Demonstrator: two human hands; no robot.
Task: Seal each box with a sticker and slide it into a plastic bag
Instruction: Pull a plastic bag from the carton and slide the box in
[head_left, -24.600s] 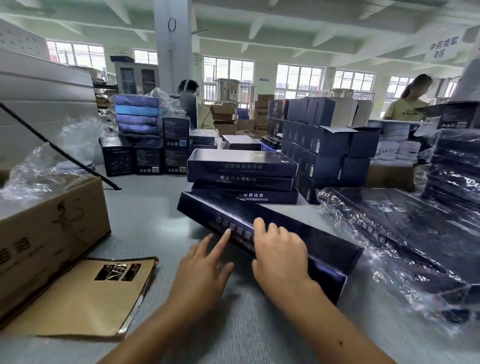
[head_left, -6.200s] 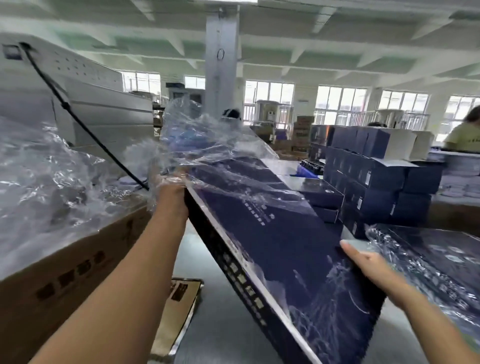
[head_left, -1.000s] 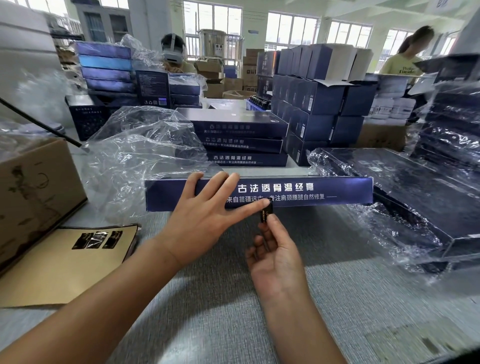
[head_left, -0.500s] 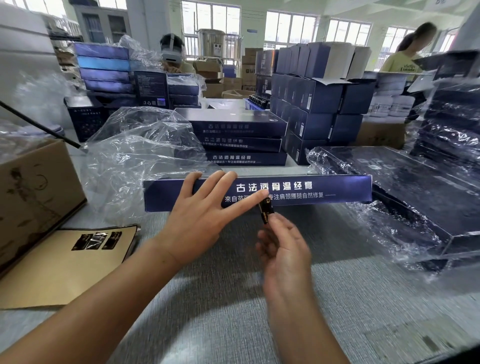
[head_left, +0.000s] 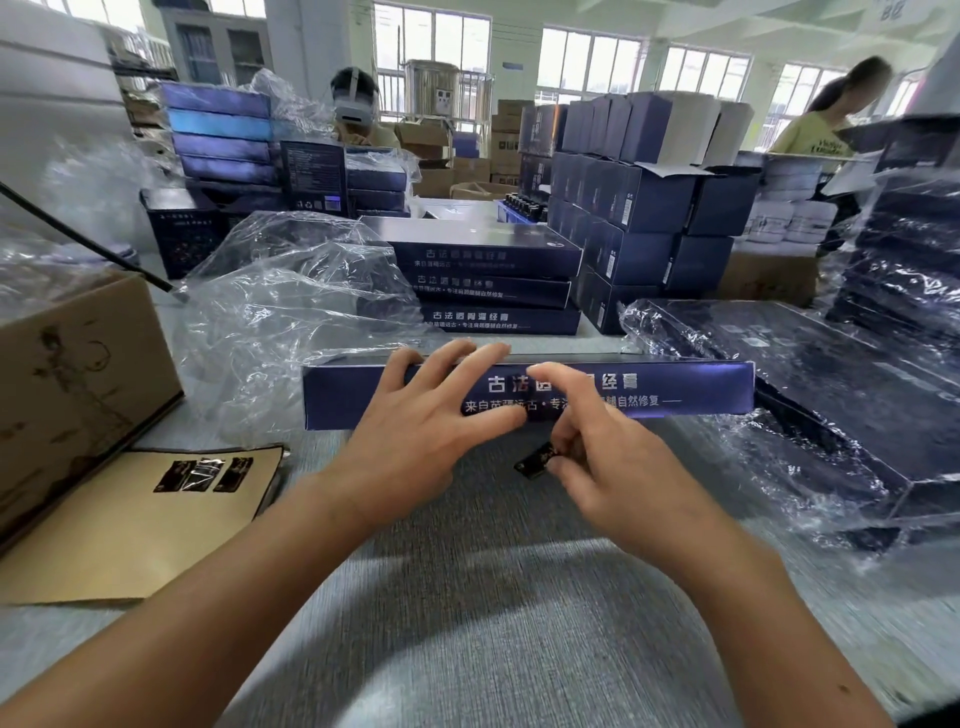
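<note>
Box (head_left: 691, 389) lies lengthwise across the desk (head_left: 493, 597), just beyond both hands. Left hand (head_left: 431, 431) is spread wide, its straight fingers pressing the box's near face. Right hand (head_left: 608, 457) pinches a small dark sticker (head_left: 535, 460) just below the box's lower edge.

Likely step: sealing. The flap seam can't be made out. Best to brace the box, bridge the seam squarely with the sticker, then rub it flat. A crumpled plastic bag (head_left: 291, 312) lies beyond the left hand.

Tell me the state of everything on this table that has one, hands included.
Box: closed, unbagged, no sticker seen on it.
Left hand: rests on the box, fingers straight.
Right hand: pinches the sticker.
Sticker: off its sheet, not on the box.
Sheet: holds three stickers.
Bag: loose, crumpled.
Bagged box: inside plastic.
Stack: three boxes, unbagged.
</note>
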